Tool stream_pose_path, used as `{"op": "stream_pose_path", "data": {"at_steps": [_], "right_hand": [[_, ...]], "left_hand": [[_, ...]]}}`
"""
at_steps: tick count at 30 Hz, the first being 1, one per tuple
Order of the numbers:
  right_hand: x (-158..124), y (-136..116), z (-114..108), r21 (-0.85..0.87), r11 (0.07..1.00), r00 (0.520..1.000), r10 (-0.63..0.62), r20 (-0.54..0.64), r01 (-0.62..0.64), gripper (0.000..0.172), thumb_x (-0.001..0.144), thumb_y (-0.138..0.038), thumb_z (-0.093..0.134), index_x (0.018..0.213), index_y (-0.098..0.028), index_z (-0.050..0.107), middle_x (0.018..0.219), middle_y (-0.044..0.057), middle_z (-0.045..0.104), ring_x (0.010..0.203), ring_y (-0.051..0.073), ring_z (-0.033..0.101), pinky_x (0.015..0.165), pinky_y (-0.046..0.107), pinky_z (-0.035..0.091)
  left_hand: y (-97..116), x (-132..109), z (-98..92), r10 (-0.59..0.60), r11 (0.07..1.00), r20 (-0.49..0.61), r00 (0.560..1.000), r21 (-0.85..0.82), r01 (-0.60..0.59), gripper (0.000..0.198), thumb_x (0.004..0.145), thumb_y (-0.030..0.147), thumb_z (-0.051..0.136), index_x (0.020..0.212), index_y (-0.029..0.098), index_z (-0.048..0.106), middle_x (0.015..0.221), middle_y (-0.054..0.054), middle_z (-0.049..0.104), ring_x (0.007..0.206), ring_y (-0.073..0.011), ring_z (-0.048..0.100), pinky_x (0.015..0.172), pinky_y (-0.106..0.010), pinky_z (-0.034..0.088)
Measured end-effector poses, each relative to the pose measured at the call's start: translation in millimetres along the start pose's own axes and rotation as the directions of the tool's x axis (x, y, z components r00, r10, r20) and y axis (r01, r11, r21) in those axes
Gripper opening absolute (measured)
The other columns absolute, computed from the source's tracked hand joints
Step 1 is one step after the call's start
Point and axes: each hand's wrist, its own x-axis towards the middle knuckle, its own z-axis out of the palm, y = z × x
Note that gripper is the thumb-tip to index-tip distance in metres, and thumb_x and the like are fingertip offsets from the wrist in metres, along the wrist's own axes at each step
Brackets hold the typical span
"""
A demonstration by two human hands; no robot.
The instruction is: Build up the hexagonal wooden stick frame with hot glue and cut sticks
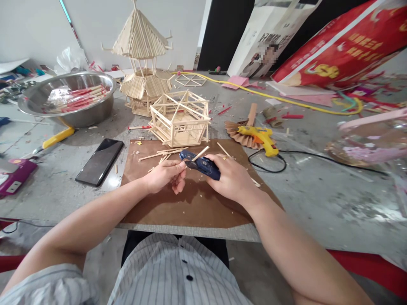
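Pinching one end of a wooden stick point(201, 153), the left hand point(168, 174) presents it at the blue cutter point(208, 168), around which the right hand point(233, 178) is wrapped, above the brown mat point(190, 212). The cut appears incomplete, and loose sticks point(155, 156) remain unattached. Beyond, the hexagonal frame point(190, 121) is joined but uncovered, whereas the tiered tower point(144, 87) behind appears roofed.

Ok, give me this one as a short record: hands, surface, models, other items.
Left hand: pinches a wooden stick at the blue tool
Right hand: grips the blue tool
Surface: brown sheet on a grey table
Models: open stick frame, nearer than the roofed stick tower
Other items: phone left of the sheet, yellow glue gun right
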Motion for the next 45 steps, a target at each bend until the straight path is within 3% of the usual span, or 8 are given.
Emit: {"op": "stream_pose_path", "data": {"at_steps": [16, 21, 28, 33, 37, 42, 45], "right_hand": [[-0.5, 0.0, 0.2, -0.011, 1.000, 1.000, -0.001, -0.001, 0.001, 0.037, 0.067, -0.016, 0.052, 0.104, -0.020, 0.047, 0.094, 0.009, 0.062, 0.087, 0.026, 0.058, 0.073, 0.038, 0.046], [0.5, -0.4, 0.6, -0.011, 1.000, 1.000, -0.008, -0.007, 0.008, 0.038, 0.065, -0.015, 0.052, 0.103, -0.019, 0.047, 0.097, 0.010, 0.062, 0.089, 0.026, 0.058, 0.074, 0.038, 0.046], [0.3, 0.8, 1.1, -0.010, 1.000, 1.000, -0.014, -0.006, 0.014, 0.042, 0.065, -0.016, 0.053, 0.107, -0.018, 0.046, 0.099, 0.011, 0.060, 0.091, 0.027, 0.056, 0.077, 0.040, 0.046], [0.9, 6.9, 0.5, -0.095, 0.995, 1.000, -0.014, -0.014, 0.013, 0.051, 0.066, -0.018, 0.055, 0.116, -0.015, 0.044, 0.106, 0.014, 0.058, 0.098, 0.030, 0.054, 0.082, 0.045, 0.044], [2.7, 15.1, -2.7, -0.170, 0.984, 0.995, 0.033, -0.091, -0.048, 0.054, 0.068, -0.020, 0.054, 0.119, -0.009, 0.043, 0.106, 0.019, 0.057, 0.099, 0.033, 0.054, 0.080, 0.047, 0.044], [2.7, 21.4, -5.3, -0.159, 0.980, 0.981, 0.090, -0.172, -0.117, 0.053, 0.071, -0.020, 0.052, 0.122, -0.011, 0.042, 0.106, 0.018, 0.058, 0.098, 0.032, 0.055, 0.081, 0.048, 0.044], [2.5, 21.0, -4.4, -0.135, 0.983, 0.982, 0.106, -0.155, -0.128, 0.053, 0.070, -0.022, 0.053, 0.121, -0.008, 0.044, 0.105, 0.020, 0.058, 0.097, 0.033, 0.055, 0.080, 0.048, 0.045]], "left_hand": [[1.5, -0.5, 1.6, -0.005, 0.999, -0.027, 1.000, 0.034, 0.006, 0.040, 0.074, 0.054, 0.050, 0.065, 0.015, 0.044, 0.045, -0.001, 0.056, 0.036, -0.0090, 0.049, 0.038, -0.019, 0.037], [-3.5, 0.8, 0.5, 0.145, 0.969, -0.110, 0.983, 0.218, -0.118, 0.046, 0.073, 0.060, 0.047, 0.068, 0.014, 0.048, 0.048, 0.001, 0.053, 0.038, -0.0063, 0.047, 0.041, -0.018, 0.039], [-3.2, -1.8, 0.8, 0.317, 0.836, -0.141, 0.938, 0.509, -0.206, 0.036, 0.080, 0.049, 0.043, 0.070, 0.015, 0.049, 0.054, 0.002, 0.051, 0.043, -0.0061, 0.045, 0.045, -0.018, 0.036], [-1.1, -4.6, 1.8, 0.450, 0.620, -0.181, 0.874, 0.768, -0.161, 0.030, 0.084, 0.035, 0.041, 0.062, 0.016, 0.048, 0.051, 0.001, 0.051, 0.048, -0.0078, 0.044, 0.052, -0.019, 0.034], [6.5, -8.2, -3.3, 0.566, 0.473, -0.247, 0.786, 0.879, -0.064, 0.032, 0.084, 0.036, 0.039, 0.060, 0.017, 0.047, 0.052, 0.001, 0.049, 0.050, -0.0088, 0.043, 0.052, -0.020, 0.030], [31.9, -5.9, -19.5, 0.651, 0.492, -0.449, 0.613, 0.864, 0.110, 0.036, 0.084, 0.040, 0.037, 0.060, 0.016, 0.049, 0.051, 0.001, 0.050, 0.049, -0.0086, 0.041, 0.052, -0.021, 0.029], [45.8, 3.7, -28.3, 0.638, 0.516, -0.490, 0.594, 0.845, 0.142, 0.035, 0.081, 0.038, 0.039, 0.057, 0.015, 0.050, 0.048, 0.002, 0.049, 0.048, -0.0087, 0.041, 0.052, -0.021, 0.029]]}}
